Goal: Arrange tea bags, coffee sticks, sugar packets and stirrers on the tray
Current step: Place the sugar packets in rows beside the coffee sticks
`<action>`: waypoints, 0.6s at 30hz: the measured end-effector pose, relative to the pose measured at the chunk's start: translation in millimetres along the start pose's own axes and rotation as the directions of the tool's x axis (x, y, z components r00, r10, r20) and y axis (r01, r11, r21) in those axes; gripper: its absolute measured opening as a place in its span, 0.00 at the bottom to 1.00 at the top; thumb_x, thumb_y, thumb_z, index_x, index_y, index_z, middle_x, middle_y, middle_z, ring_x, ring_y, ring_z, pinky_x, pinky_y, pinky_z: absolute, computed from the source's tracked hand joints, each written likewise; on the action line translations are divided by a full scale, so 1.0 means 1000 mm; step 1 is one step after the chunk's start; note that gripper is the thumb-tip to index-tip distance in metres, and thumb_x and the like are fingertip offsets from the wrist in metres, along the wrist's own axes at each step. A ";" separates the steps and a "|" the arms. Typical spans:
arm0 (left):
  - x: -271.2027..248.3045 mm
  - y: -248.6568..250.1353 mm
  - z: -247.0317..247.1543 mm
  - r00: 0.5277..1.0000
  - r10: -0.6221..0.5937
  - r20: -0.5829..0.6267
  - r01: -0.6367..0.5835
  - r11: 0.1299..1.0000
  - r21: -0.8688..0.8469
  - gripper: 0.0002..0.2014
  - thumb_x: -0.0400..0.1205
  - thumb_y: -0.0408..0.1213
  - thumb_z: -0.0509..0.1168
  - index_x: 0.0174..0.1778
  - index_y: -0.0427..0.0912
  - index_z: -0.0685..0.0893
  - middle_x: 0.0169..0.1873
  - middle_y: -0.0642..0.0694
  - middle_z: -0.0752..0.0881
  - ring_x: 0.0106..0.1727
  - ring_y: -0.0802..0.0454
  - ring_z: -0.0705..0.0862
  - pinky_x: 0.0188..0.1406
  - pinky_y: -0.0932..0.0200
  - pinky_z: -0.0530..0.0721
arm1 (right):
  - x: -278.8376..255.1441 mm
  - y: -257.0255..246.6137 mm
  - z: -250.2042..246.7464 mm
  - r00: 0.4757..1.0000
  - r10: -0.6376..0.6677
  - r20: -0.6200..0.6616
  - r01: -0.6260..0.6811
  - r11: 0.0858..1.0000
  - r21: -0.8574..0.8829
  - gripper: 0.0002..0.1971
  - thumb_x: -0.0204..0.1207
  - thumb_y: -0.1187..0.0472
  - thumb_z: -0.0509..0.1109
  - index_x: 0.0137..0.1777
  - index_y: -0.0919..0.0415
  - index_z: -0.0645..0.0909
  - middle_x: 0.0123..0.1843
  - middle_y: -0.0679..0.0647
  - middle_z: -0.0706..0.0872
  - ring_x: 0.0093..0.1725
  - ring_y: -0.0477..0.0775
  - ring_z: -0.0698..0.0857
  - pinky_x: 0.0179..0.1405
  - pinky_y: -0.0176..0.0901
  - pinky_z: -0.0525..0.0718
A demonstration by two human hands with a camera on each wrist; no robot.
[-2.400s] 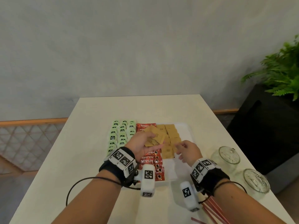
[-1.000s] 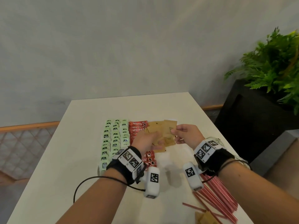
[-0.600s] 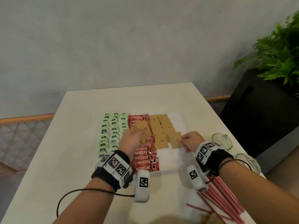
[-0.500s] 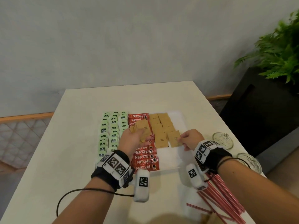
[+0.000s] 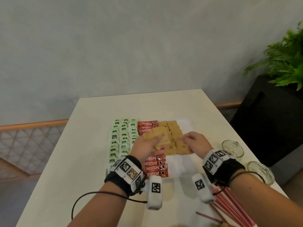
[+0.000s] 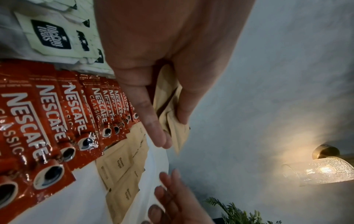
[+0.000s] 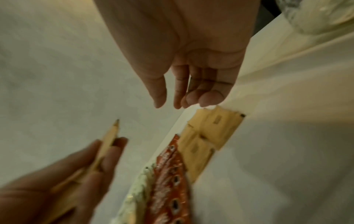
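Observation:
A white tray [image 5: 177,166] lies mid-table. On it are columns of green tea bags [image 5: 123,138], a row of red coffee sticks [image 5: 155,167] and laid brown sugar packets [image 5: 182,147]. My left hand [image 5: 155,142] hovers over the coffee sticks and grips a fanned bunch of sugar packets [image 5: 161,134], thumb on top; the left wrist view shows that bunch [image 6: 172,97] between thumb and fingers. My right hand [image 5: 185,140] hangs just above the laid packets [image 7: 214,128], fingers relaxed and holding nothing. Red stirrers [image 5: 229,208] lie off the tray at the front right.
Two glass cups [image 5: 232,148] [image 5: 260,172] stand near the table's right edge. A black planter [image 5: 270,120] with a fern stands beyond that edge. Bare tray surface shows in front of the laid sugar packets.
My right hand has let go of the sugar packet it was setting on the tray and has lifted, empty, toward the left hand's bunch. The left hand still holds its packets.

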State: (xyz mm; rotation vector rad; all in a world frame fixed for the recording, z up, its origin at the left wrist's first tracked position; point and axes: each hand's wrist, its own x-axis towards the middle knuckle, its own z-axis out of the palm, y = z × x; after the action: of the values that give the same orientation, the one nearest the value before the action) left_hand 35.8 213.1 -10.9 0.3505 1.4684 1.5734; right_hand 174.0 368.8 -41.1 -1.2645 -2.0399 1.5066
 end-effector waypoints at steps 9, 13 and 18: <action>-0.015 0.008 0.010 0.996 0.051 0.079 -0.062 0.988 0.144 0.12 0.79 0.35 0.74 0.58 0.39 0.87 0.52 0.41 0.92 0.50 0.45 0.92 0.46 0.52 0.91 | -0.035 -0.033 0.012 0.977 -0.170 0.127 0.136 0.962 0.237 0.05 0.75 0.64 0.76 0.44 0.63 0.82 0.35 0.54 0.85 0.32 0.48 0.83 0.31 0.36 0.84; -0.020 0.020 -0.001 0.990 0.057 0.130 -0.099 0.933 0.345 0.11 0.79 0.33 0.73 0.57 0.42 0.86 0.49 0.40 0.92 0.45 0.45 0.92 0.41 0.52 0.92 | -0.040 -0.038 -0.004 0.972 -0.199 0.127 0.174 0.967 0.186 0.06 0.76 0.68 0.73 0.43 0.65 0.77 0.41 0.60 0.86 0.40 0.52 0.87 0.38 0.42 0.89; -0.025 0.034 -0.006 0.993 0.033 0.115 -0.076 0.918 0.389 0.09 0.84 0.38 0.67 0.59 0.43 0.83 0.52 0.41 0.91 0.49 0.44 0.92 0.48 0.48 0.91 | -0.054 -0.047 -0.021 0.904 -0.224 0.364 0.257 0.965 -0.046 0.06 0.77 0.66 0.71 0.49 0.57 0.88 0.44 0.56 0.86 0.41 0.50 0.85 0.38 0.38 0.86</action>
State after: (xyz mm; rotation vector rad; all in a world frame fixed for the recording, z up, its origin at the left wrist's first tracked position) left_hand 30.5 195.5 27.5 0.7031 1.7004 1.2714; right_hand 196.9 336.3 21.7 -0.7665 -2.4137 1.6294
